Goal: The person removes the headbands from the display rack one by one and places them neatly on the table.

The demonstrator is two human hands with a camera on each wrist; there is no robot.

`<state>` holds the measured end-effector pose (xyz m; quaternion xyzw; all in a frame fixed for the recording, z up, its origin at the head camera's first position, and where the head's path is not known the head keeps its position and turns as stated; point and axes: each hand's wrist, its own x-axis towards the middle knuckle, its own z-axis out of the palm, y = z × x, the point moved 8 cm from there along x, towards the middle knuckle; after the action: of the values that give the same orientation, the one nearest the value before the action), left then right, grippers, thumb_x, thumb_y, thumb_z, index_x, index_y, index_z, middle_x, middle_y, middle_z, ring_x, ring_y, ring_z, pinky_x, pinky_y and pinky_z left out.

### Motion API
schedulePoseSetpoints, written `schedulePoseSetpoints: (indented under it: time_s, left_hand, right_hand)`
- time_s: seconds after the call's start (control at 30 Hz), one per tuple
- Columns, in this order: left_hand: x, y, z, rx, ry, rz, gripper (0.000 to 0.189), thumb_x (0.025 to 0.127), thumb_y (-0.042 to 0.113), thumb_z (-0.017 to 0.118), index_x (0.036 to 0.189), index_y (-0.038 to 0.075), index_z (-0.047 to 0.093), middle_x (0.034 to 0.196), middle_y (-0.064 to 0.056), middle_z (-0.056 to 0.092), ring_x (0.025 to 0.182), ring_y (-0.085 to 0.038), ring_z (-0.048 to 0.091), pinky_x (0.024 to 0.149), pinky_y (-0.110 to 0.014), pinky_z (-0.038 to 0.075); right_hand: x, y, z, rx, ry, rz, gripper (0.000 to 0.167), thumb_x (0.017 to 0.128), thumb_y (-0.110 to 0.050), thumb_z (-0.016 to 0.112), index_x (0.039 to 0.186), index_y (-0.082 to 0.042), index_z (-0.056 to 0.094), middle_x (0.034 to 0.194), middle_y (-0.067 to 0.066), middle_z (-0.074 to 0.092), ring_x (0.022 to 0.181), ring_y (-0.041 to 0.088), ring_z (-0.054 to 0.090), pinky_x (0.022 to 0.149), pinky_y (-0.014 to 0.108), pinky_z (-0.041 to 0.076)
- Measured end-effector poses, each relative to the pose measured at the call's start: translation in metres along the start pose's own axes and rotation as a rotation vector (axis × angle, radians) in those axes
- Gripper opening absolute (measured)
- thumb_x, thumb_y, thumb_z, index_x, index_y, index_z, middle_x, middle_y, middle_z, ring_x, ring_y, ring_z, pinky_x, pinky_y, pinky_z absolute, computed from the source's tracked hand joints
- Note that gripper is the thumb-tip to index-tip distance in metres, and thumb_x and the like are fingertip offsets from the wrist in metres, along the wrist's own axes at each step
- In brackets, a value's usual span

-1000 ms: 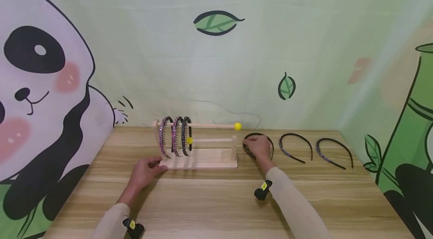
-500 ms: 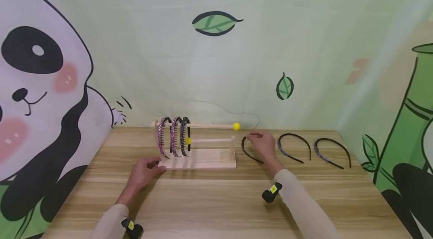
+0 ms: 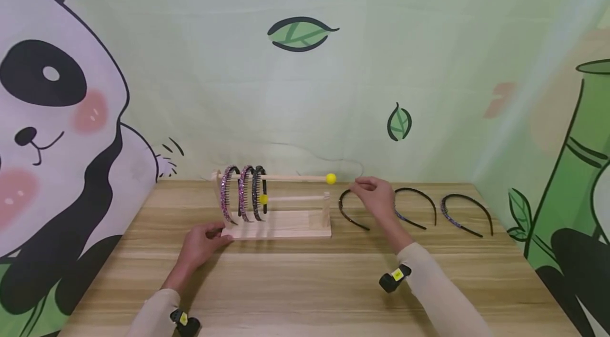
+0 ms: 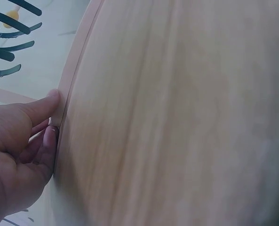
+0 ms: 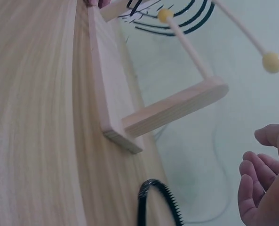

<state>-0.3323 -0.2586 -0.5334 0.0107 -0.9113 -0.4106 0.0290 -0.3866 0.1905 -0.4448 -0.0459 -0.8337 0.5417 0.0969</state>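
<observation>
My left hand holds the left end of a wooden two-rod display rack, thumb on top of the base and fingers at its edge. On the upper rod hang two pink glittery toothed headbands and a dark one. My right hand hovers over the right side of a black headband that lies on the table, hiding part of it. In the right wrist view the thumb and fingers are apart with nothing between them, and that headband lies away from them.
Two more black headbands with bluish decorated sections, a middle one and a right one, lie on the wooden table. Yellow balls cap the upper rod and the lower rod. A printed cloth backdrop stands behind.
My right hand has drawn rightward and slightly up from the nearest loose headband, uncovering its left side. That headband stays on the table. My left hand keeps its place on the rack.
</observation>
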Motion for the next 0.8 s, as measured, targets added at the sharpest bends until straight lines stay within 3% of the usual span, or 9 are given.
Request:
schedulePoseSetpoints:
  time_s: [0.33,0.8]
  left_hand:
    - [0.000,-0.001,0.001,-0.010,-0.002,-0.003,0.049,0.093,0.024,0.078,0.133,-0.002,0.065,0.131,-0.020,0.068,0.114,-0.035,0.066,0.097,-0.051,0.052]
    - [-0.001,0.001,0.001,-0.016,-0.002,-0.006,0.049,0.092,0.023,0.078,0.132,-0.002,0.066,0.129,-0.021,0.068,0.113,-0.035,0.066,0.097,-0.052,0.051]
  right_hand:
    - [-0.016,-0.026,-0.009,0.094,-0.009,-0.052,0.037,0.089,-0.035,0.080,0.115,-0.010,0.076,0.107,0.008,0.076,0.099,0.021,0.069,0.077,0.026,0.054]
    - [-0.041,-0.066,-0.018,0.160,-0.019,-0.257,0.033,0.092,-0.034,0.079,0.113,-0.009,0.076,0.102,0.009,0.077,0.093,0.014,0.068,0.079,0.025,0.054]
